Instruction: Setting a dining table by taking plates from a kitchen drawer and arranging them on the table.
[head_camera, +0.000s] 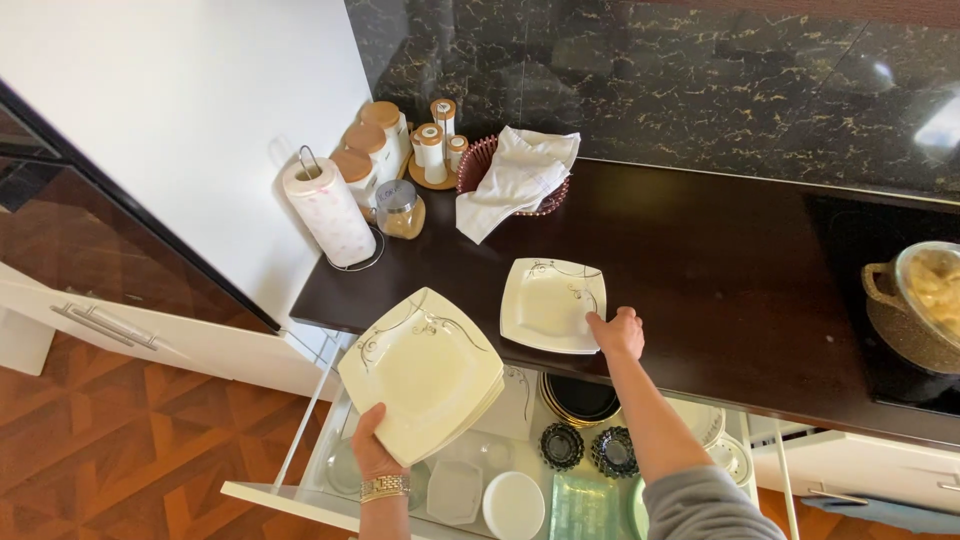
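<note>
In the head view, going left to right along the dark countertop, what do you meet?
Paper towel roll → lidded glass jar → basket with white cloth → square plate touched by right hand → pot.

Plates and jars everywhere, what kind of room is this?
Most likely a home kitchen. A drawer is full of dishes, a pot sits on a cooktop, and a paper towel roll stands on the dark counter. The left hand holds square plates.
</note>
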